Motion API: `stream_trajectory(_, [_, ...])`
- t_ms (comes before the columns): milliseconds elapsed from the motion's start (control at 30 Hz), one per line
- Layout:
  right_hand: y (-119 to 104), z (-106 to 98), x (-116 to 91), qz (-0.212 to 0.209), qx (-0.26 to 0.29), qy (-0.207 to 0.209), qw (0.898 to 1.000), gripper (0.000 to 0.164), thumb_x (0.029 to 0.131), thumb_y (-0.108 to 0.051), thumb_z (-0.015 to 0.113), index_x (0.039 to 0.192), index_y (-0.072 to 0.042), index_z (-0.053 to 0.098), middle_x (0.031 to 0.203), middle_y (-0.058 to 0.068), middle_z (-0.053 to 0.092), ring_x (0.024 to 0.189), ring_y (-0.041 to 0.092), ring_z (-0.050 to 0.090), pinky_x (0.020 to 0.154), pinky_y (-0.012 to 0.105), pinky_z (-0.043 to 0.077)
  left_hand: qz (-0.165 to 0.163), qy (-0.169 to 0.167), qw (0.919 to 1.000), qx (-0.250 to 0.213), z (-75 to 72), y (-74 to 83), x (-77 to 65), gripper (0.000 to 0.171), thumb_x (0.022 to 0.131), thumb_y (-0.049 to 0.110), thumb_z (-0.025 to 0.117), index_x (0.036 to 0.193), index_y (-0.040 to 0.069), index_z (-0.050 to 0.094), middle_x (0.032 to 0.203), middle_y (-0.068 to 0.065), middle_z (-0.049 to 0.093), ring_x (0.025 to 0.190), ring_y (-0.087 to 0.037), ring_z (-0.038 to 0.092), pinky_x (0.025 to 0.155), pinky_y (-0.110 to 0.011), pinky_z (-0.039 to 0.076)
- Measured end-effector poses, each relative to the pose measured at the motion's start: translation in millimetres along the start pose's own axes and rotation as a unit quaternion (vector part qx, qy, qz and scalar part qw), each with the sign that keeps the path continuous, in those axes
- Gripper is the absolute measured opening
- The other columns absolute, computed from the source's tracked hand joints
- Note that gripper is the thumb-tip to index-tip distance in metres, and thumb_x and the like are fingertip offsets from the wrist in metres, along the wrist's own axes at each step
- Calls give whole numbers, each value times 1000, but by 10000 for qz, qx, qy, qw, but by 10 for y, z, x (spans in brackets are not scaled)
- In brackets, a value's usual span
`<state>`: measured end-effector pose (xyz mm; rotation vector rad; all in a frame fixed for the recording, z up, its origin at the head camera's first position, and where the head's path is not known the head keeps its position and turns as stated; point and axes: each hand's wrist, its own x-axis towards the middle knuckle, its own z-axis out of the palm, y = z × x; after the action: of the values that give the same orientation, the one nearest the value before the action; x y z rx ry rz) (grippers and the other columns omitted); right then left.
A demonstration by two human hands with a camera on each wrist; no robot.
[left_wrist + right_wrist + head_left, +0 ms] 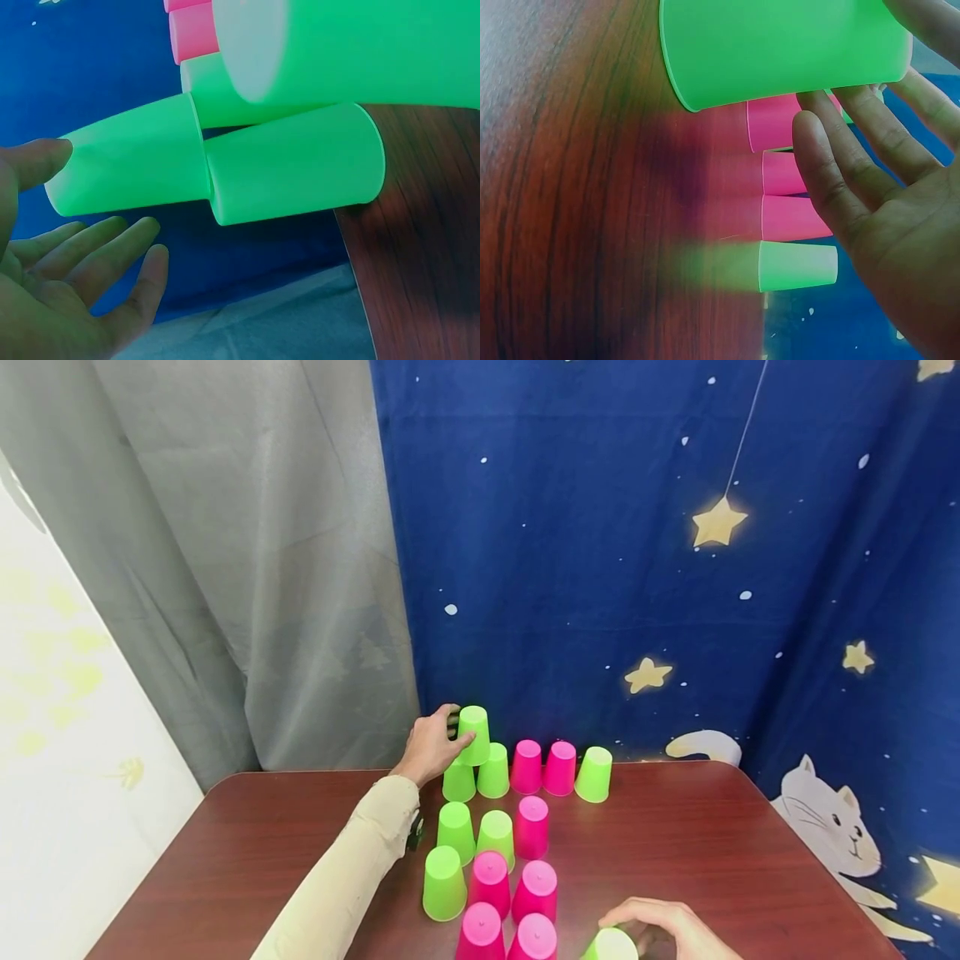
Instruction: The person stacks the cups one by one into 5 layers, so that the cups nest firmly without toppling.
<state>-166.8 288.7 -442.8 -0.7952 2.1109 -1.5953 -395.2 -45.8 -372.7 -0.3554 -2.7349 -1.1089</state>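
Observation:
At the back of the table, my left hand (437,745) is around a green cup (473,735), upside down atop two green cups. In the left wrist view, the thumb overlaps the upper cup (131,161) near its base. The other fingers lie spread, apart from its side. The lower cup (296,165) stands at the table edge. By the front, my right hand (671,927) holds another green cup (611,945). The right wrist view shows that cup (787,49) between thumb and forefinger, near its narrow end, the remaining fingers loosely extended.
Along the back, two pink cups (527,767) and a green cup (594,774) continue the row. Several pink and green cups, including a front pink one (482,935), stand upside down in rows on the brown table (675,835). Curtains (562,568) hang close behind.

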Motion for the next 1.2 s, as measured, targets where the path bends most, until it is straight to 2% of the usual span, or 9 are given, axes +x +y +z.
stream_trajectory(167, [-14, 6, 4, 52, 71, -23, 10000, 44, 92, -6, 69, 133, 1, 56, 116, 6, 71, 92, 19, 72, 82, 29, 61, -74, -24, 10000, 4, -45, -69, -71, 58, 94, 32, 70, 143, 8, 50, 136, -15, 64, 121, -30, 67, 101, -46, 54])
stream_trajectory(333, [-35, 1, 4, 75, 88, -49, 9999, 43, 92, -6, 69, 133, -1, 56, 116, 6, 72, 92, 20, 72, 83, 30, 61, -106, -8, 9999, -83, -102, -168, -208, 54, 96, 31, 67, 141, 6, 52, 133, -15, 66, 120, -31, 67, 101, -47, 53])
stream_trajectory(500, [-32, -30, 15, -9, 45, 12, 10000, 44, 91, -5, 70, 133, -2, 56, 113, 6, 72, 91, 20, 72, 82, 30, 61, -32, 67, 9997, -229, -130, -271, -416, 47, 98, 28, 64, 138, 5, 55, 127, -13, 69, 113, -28, 70, 97, -45, 56])
stream_trajectory(633, [-5, -71, 26, 97, 76, 171, 9998, 42, 91, -4, 69, 131, -3, 58, 110, 5, 73, 90, 21, 72, 80, 31, 61, 68, 133, 9992, -383, -109, -344, -629, 39, 97, 24, 65, 131, 5, 60, 120, -12, 72, 106, -25, 73, 92, -41, 58])
stream_trajectory(867, [28, -207, 72, -179, -707, 487, 9962, 39, 87, -7, 71, 126, -7, 62, 105, 4, 74, 84, 16, 71, 75, 27, 61, 247, 159, 9976, -624, -104, -386, -960, 27, 96, 18, 67, 121, 8, 65, 113, -9, 74, 99, -20, 74, 88, -38, 60])
stream_trajectory(1000, [22, -294, 113, 1, -783, 630, 9949, 36, 90, -8, 69, 126, -9, 63, 104, 2, 74, 86, 16, 69, 74, 26, 59, 319, 159, 9970, -687, -140, -382, -1130, 19, 95, 15, 68, 113, 13, 67, 108, -6, 74, 95, -15, 73, 86, -38, 60])
stream_trajectory(1100, [42, -351, 174, -272, -1167, 800, 9896, 35, 90, -9, 71, 124, -7, 63, 103, 1, 74, 84, 14, 68, 70, 26, 57, 365, 82, 9977, -561, -167, -391, -1254, 14, 94, 13, 68, 108, 16, 68, 99, -1, 75, 89, -9, 72, 81, -34, 60])
stream_trajectory(1200, [63, -394, 260, -652, -1613, 997, 9797, 37, 87, -10, 75, 122, -7, 64, 100, 0, 73, 80, 9, 67, 66, 25, 56, 453, -106, 9986, -263, -182, -413, -1373, 10, 94, 15, 68, 104, 18, 68, 90, 6, 73, 80, -2, 67, 75, -27, 58])
